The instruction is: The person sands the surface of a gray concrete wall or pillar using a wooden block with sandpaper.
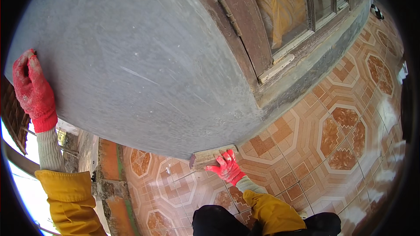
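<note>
My right hand (pixel 229 167), in a red-coated work glove, grips a worn wooden block (pixel 210 156). The thumb lies along its near side and the fingers reach over the top. The block is at the foot of a smooth grey plastered wall (pixel 141 62), just above the tiled floor (pixel 282 157). High on the left, my left hand (pixel 34 91) wears a matching glove and is at the wall's outer edge. Its fingers are bent, with the tips close together. Whether something small is between them cannot be made out. Pale scratches and specks mark the grey surface.
A brown wooden door frame (pixel 229 32) with a rusty hinge (pixel 229 16) borders the wall. Beyond it are glazed panels and a patterned yellow curtain (pixel 279 6). A black-and-white animal (pixel 376 11) lies far right. An orange-painted low ledge (pixel 113 157) edges the floor at left.
</note>
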A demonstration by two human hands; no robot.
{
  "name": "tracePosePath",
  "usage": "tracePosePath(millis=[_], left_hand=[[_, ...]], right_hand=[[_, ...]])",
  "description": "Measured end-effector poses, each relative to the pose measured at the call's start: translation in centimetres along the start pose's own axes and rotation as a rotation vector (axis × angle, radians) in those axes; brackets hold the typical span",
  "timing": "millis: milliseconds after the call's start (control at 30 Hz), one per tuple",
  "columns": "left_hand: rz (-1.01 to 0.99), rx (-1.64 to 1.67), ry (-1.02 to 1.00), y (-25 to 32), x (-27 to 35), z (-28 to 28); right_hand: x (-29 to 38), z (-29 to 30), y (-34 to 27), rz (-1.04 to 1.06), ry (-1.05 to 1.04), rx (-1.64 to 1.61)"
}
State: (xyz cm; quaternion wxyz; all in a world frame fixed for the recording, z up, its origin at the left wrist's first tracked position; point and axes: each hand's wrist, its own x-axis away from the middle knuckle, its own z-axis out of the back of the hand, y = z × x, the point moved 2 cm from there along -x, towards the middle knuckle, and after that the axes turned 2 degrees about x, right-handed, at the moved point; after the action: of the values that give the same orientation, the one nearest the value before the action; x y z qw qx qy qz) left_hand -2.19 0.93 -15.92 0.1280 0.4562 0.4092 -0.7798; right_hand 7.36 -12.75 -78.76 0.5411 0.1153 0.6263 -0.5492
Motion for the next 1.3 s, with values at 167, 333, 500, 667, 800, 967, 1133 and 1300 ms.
tracePosePath(millis=[167, 333, 500, 667, 800, 967, 1133, 1300], left_hand=[[0.002, 0.03, 0.003, -1.0, 0.7, 1.3], [0.047, 0.063, -0.005, -1.3, 0.9, 1.6], [0.014, -0.004, -0.028, -0.1, 0.6, 0.3], [0.015, 0.091, -0.002, -1.0, 0.6, 1.0], [0.046, 0.109, 0.015, -1.0, 1.0, 1.3], [0.019, 0.089, -0.022, -1.1, 0.7, 1.4], [0.026, 0.056, -0.002, -0.7, 0.5, 1.2], [0.041, 0.119, 0.007, -0.7, 1.4, 0.9]], right_hand=[[-9.7, 4.8, -0.4, 0.112, 0.28, 0.326], [-16.4, 7.6, -0.9, -0.178, 0.485, 0.221], [-4.6, 2.6, -1.1, 0.083, 0.11, 0.207], [-9.3, 5.2, 0.3, 0.031, 0.325, 0.234], [-17.7, 8.8, 0.4, -0.271, 0.473, 0.234], [-10.6, 6.2, 2.8, -0.238, 0.431, 0.297], [-5.7, 4.3, 6.1, -0.911, 0.501, 0.059], [-18.6, 7.9, -3.2, -0.186, 0.424, 0.183]])
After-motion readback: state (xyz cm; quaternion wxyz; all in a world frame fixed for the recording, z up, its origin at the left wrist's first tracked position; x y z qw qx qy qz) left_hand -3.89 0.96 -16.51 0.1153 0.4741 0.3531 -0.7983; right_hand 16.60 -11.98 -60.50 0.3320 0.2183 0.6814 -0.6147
